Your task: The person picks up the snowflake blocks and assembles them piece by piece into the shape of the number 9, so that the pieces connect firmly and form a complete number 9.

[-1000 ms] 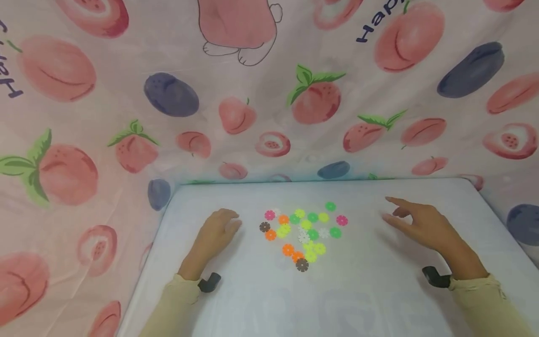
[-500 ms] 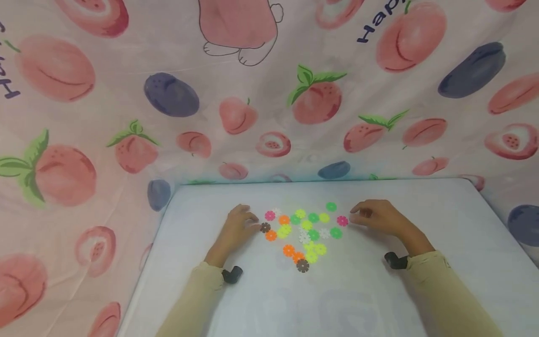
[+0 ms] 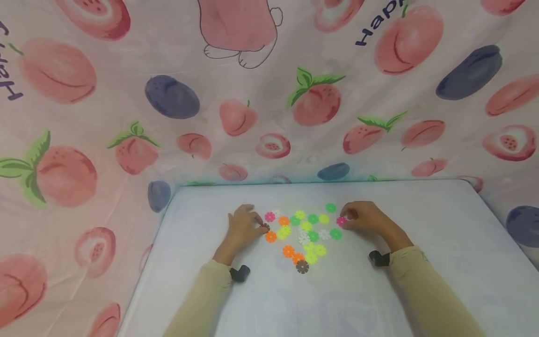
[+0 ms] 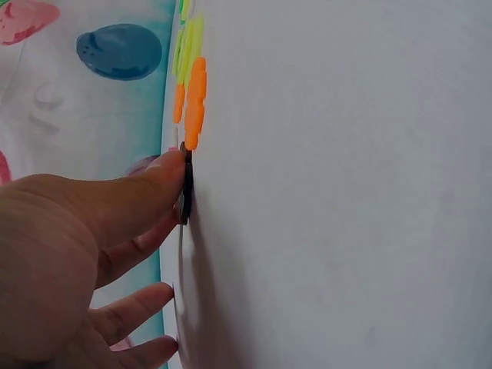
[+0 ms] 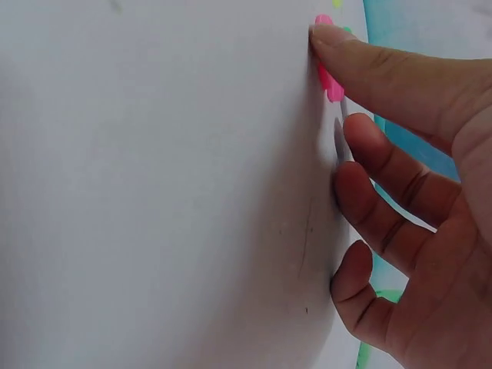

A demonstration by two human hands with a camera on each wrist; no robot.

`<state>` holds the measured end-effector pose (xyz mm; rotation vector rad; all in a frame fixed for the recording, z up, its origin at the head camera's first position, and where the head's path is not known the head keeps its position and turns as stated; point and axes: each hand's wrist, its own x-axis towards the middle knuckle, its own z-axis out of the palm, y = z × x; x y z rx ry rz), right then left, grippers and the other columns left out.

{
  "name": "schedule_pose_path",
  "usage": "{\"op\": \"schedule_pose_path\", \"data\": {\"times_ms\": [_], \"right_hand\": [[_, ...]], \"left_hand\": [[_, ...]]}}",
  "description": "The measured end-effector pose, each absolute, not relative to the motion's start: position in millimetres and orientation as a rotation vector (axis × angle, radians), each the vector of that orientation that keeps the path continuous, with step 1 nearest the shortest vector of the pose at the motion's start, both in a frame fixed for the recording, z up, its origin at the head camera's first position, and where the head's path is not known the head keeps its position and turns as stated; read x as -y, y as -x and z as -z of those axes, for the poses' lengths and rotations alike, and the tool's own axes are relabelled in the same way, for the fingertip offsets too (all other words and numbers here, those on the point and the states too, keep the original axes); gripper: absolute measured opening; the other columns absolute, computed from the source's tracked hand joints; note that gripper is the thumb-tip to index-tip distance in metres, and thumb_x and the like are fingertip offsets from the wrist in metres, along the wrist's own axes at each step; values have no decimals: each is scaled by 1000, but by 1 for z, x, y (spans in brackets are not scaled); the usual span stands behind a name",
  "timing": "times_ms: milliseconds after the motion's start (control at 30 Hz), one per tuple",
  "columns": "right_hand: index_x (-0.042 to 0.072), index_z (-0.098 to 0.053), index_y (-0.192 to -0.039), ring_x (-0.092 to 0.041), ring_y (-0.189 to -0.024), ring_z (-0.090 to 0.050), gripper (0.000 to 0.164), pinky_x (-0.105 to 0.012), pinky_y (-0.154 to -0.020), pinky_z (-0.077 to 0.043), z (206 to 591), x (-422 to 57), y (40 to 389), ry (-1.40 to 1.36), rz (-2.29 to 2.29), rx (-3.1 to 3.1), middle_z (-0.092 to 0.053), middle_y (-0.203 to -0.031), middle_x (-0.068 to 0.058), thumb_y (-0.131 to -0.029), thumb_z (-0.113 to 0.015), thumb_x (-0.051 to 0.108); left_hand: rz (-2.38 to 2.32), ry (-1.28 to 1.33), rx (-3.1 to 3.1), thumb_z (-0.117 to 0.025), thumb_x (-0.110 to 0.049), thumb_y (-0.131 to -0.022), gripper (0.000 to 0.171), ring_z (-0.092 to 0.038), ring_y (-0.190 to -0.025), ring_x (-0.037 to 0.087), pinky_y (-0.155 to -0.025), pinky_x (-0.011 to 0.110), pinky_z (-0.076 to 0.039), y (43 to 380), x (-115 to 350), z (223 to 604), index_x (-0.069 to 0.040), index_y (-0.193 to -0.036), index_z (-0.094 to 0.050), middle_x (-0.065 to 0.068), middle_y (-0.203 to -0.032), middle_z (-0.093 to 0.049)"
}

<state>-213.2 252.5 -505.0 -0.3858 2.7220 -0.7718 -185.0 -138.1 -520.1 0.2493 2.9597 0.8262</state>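
Observation:
My left hand (image 3: 244,228) pinches a brown notched plastic building disc (image 3: 264,227) between thumb and forefinger at the left of the group. In the left wrist view this disc (image 4: 187,192) is edge-on, low on the tabletop, with an orange disc (image 4: 197,100) just beyond. At the group's right side my right hand (image 3: 370,217) has thumb and forefinger on a pink disc (image 3: 341,221). The right wrist view shows the thumb over that pink disc (image 5: 332,84), the other fingers bent near the surface. Several discs lie between the hands, among them a second brown one (image 3: 302,267).
A white tabletop (image 3: 379,299) bears the discs, some overlapping. Behind it hangs a fruit-printed cloth (image 3: 252,84), meeting the table's back edge. Small black devices sit at the left wrist (image 3: 240,274) and right wrist (image 3: 379,258).
Both hands have moved inward to the disc group, the right one from farther off. The left now pinches the brown disc, and the right fingers have closed on the pink disc.

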Motion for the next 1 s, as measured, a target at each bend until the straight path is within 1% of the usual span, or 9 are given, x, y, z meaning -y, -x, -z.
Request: {"op": "schedule_pose_path", "data": {"times_ms": [167, 267, 367, 433, 500, 600, 767, 867, 1000], "right_hand": [[13, -72, -103, -23, -91, -57, 21, -40, -82, -52, 506, -251, 213, 394, 787, -2724, -65, -94, -4, -85, -82, 18], [13, -71, -102, -23, -91, -57, 21, -40, -82, -53, 507, -251, 213, 387, 791, -2727, -64, -94, -4, -85, -82, 19], [13, -69, -102, -24, -92, -57, 23, -40, -83, -53, 507, -250, 213, 373, 793, -2729, -65, -95, -4, -85, -82, 19], [14, -67, -102, -24, -93, -58, 23, -41, -85, -54, 506, -250, 212, 354, 794, -2733, -65, -96, -4, -85, -82, 19], [14, -66, -102, -24, -94, -58, 24, -42, -85, -54, 506, -251, 211, 346, 797, -2732, -65, -97, -4, -85, -82, 18], [14, -64, -101, -25, -95, -58, 24, -43, -86, -54, 505, -252, 211, 333, 803, -2730, -66, -99, -4, -85, -82, 18], [16, -64, -100, -24, -95, -58, 22, -42, -85, -53, 506, -253, 209, 328, 821, -2731, -67, -98, -3, -87, -81, 18], [17, -64, -100, -23, -94, -57, 20, -40, -84, -51, 505, -251, 206, 337, 848, -2723, -67, -97, -2, -88, -80, 20], [19, -66, -101, -22, -95, -58, 17, -39, -85, -52, 502, -246, 201, 338, 883, -2707, -68, -97, 0, -90, -79, 23]], "left_hand": [[-887, -233, -2935, -84, -30, -85, 19, -39, -145, 38, -114, 80, -13, 183, 135, 519, -16, -85, -72, 14, -148, -52], [-928, -229, -2929, -84, -27, -85, 19, -41, -144, 37, -118, 75, -14, 182, 134, 520, -14, -85, -70, 14, -147, -52], [-976, -205, -2915, -84, -23, -85, 18, -43, -141, 35, -122, 63, -25, 181, 132, 520, -14, -84, -68, 13, -144, -54], [-1007, -180, -2899, -84, -21, -85, 18, -45, -139, 34, -121, 56, -33, 180, 131, 520, -14, -84, -68, 12, -142, -55], [-1017, -155, -2886, -84, -21, -85, 17, -48, -135, 32, -117, 50, -41, 180, 131, 519, -15, -85, -68, 10, -138, -58], [-1030, -133, -2868, -83, -22, -86, 16, -55, -121, 29, -108, 46, -48, 178, 132, 517, -16, -88, -69, 7, -123, -64], [-1055, -157, -2846, -83, -24, -86, 17, -57, -94, 21, -90, 41, -52, 174, 136, 517, -17, -91, -69, -1, -95, -68], [-1093, -202, -2846, -82, -25, -87, 18, -60, -86, 15, -85, 36, -54, 172, 138, 518, -18, -89, -66, -7, -87, -70], [-1262, -213, -2767, -83, -25, -86, 18, -65, -80, 10, -78, 31, -55, 166, 139, 518, -19, -90, -66, -6, -87, -73]]}}
